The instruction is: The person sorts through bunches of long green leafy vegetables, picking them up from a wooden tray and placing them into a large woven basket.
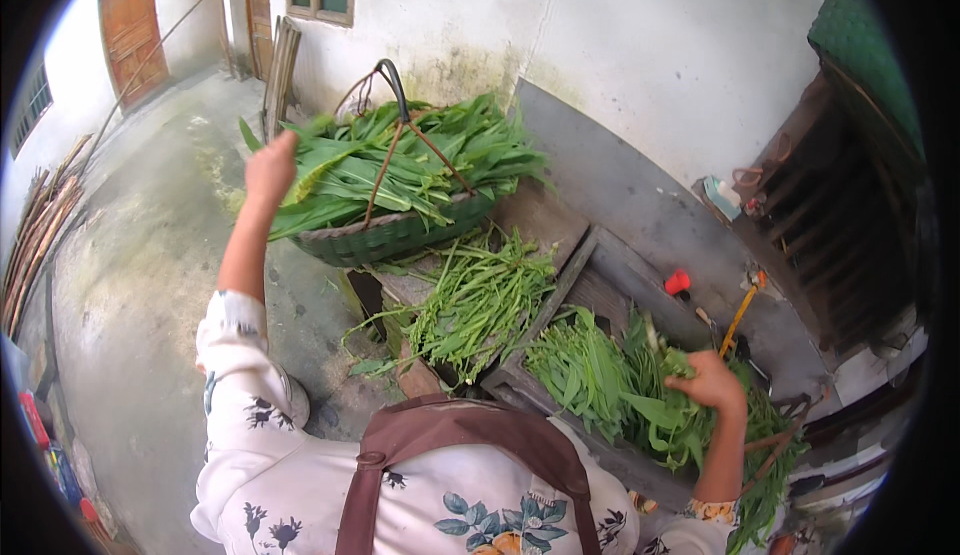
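My left hand (271, 169) is raised at the left side of a green woven basket (390, 236) heaped with long green leaves (420, 157). Blurred greenery lies by its curled fingers, so I cannot tell whether it holds any. At the lower right, my right hand (709, 382) grips leafy green stems (679, 364) above bundled greens (589, 375). These greens rest over a dark rectangular trough (581, 277). Between the basket and the trough lies a loose pile of thin green stalks (480, 300).
The basket's arched handle (394, 86) rises above the leaves. A red cup (677, 282) and a yellow-handled tool (739, 319) are beyond the trough. Wooden poles (41, 232) lean at the far left. A white wall (622, 67) stands behind the basket.
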